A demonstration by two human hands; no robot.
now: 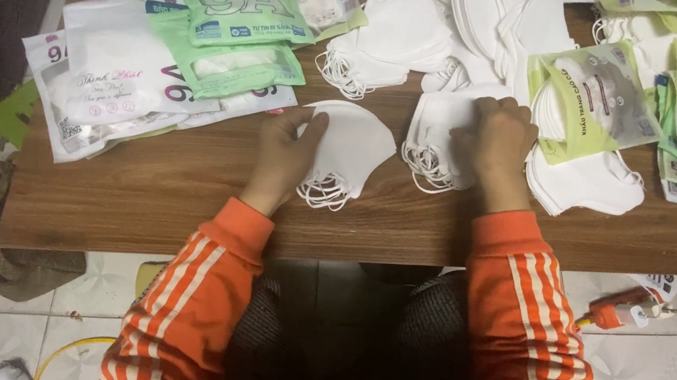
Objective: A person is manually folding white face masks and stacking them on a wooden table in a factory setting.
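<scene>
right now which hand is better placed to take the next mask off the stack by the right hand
Right, most likely. The right hand already rests on that mask stack, fingers on its top edge. The left hand is busy holding a separate small mask pile and would have to let go and cross over.

left hand point(285, 155): knuckles up, fingers curled, thumb out to the right | right hand point(497, 148): palm down, fingers bent, pressed flat | forearms: orange striped sleeves, both reaching forward, apart

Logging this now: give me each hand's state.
Left hand: gripping the small mask stack.
Right hand: fingers curled on the second mask stack.
</scene>
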